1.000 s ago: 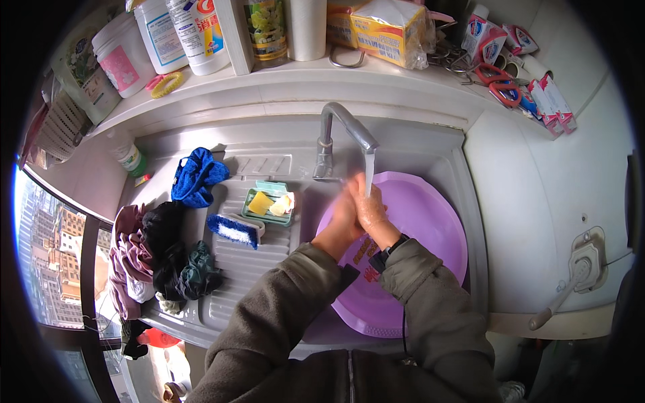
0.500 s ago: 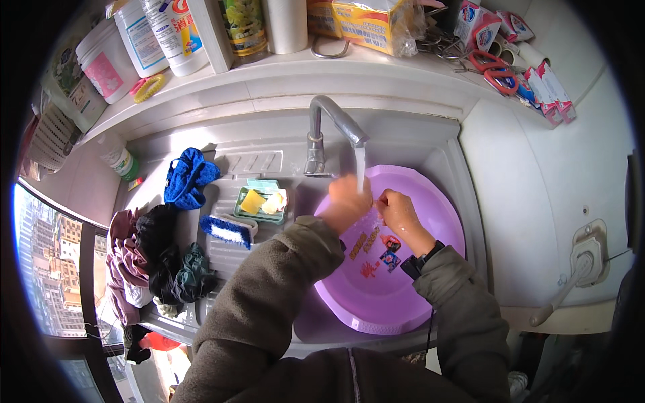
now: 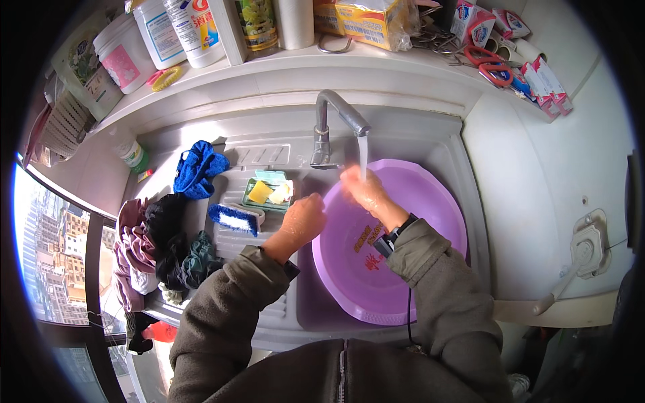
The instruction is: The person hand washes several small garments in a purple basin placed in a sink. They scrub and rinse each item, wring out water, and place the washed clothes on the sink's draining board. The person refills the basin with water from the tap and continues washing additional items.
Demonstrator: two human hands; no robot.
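Note:
Water runs from the grey faucet (image 3: 339, 114) down onto my right hand (image 3: 366, 191), which is over the upper left part of a purple basin (image 3: 430, 269). Motion smears its fingers, and I see nothing in them. Beside the basin's left rim is my wet left hand (image 3: 304, 219), its fingers curled in and no object showing; the palm side is hidden. The basin stands in the grey sink, with printed marks on its floor. Nearest my left hand are a blue-and-white scrub brush (image 3: 235, 219) and a green soap dish (image 3: 252, 203) holding yellow and white soap pieces.
On the ribbed drainboard lie a blue cloth (image 3: 199, 169) and a heap of pink, black and dark green clothes (image 3: 168, 235). A shelf (image 3: 282, 70) behind the faucet carries bottles, tubs, boxes and red-handled scissors (image 3: 494, 66). A window (image 3: 60, 262) is at the left.
My hands have moved apart: the left has gone left, out past the basin's rim, and the right has moved up and left under the stream. The view has shifted slightly.

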